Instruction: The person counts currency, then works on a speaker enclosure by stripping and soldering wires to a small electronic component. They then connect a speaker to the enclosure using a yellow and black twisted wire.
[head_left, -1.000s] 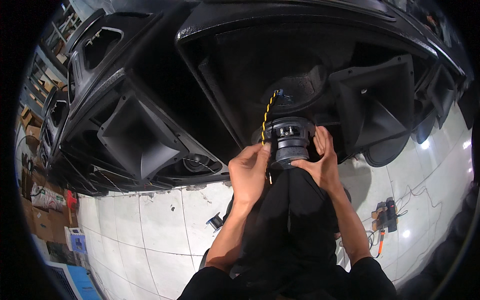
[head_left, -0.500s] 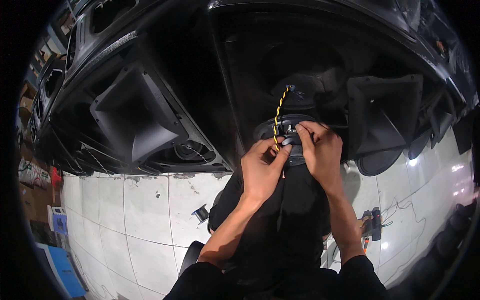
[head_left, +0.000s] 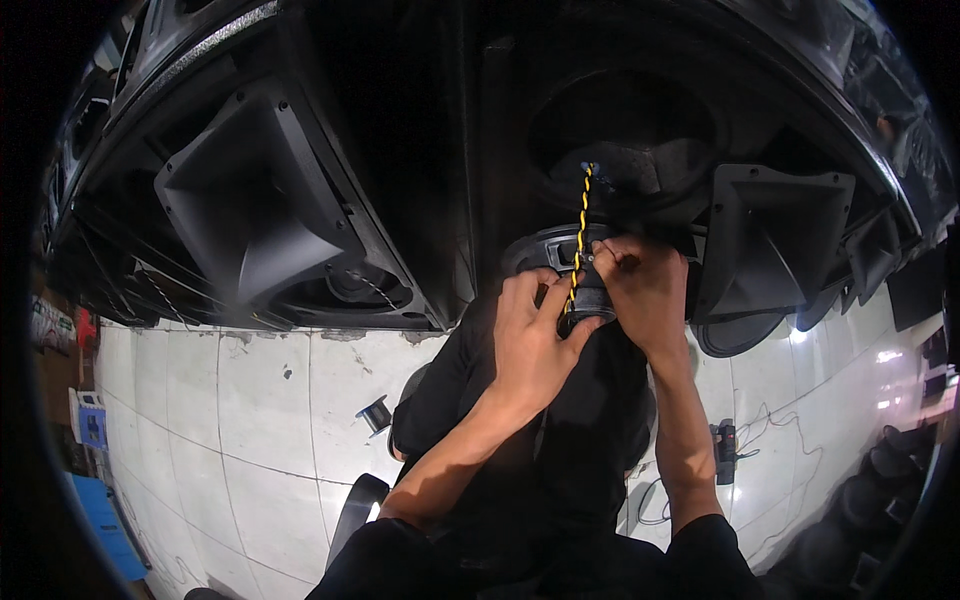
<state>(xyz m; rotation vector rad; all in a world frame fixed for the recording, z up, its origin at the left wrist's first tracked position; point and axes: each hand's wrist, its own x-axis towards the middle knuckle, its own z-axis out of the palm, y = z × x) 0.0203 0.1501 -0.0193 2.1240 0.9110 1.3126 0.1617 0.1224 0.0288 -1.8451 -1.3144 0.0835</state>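
Note:
A round black speaker driver (head_left: 537,250) lies over my lap, its magnet side up, in front of a black speaker cabinet (head_left: 500,130). From inside the cabinet's round opening (head_left: 625,125), a twisted yellow-and-black wire (head_left: 584,215) runs down to the driver. My left hand (head_left: 535,335) is closed about the driver's magnet, its thumb below and fingers above, with the wire passing by the fingertips. At the driver's terminal, the thumb and finger of my right hand (head_left: 645,290) are pinched together. What they hold is too small to make out.
Square black horns (head_left: 250,200) sit in the cabinets on the left, another horn (head_left: 770,235) on the right. A wire spool (head_left: 375,415) and a dark device with cords (head_left: 725,450) are on the tiled floor (head_left: 265,430). A blue box (head_left: 108,525) stands at far left.
My left hand has shifted from pinching near the wire's lower end to gripping the magnet. My right hand stays at the terminal. The view has moved slightly.

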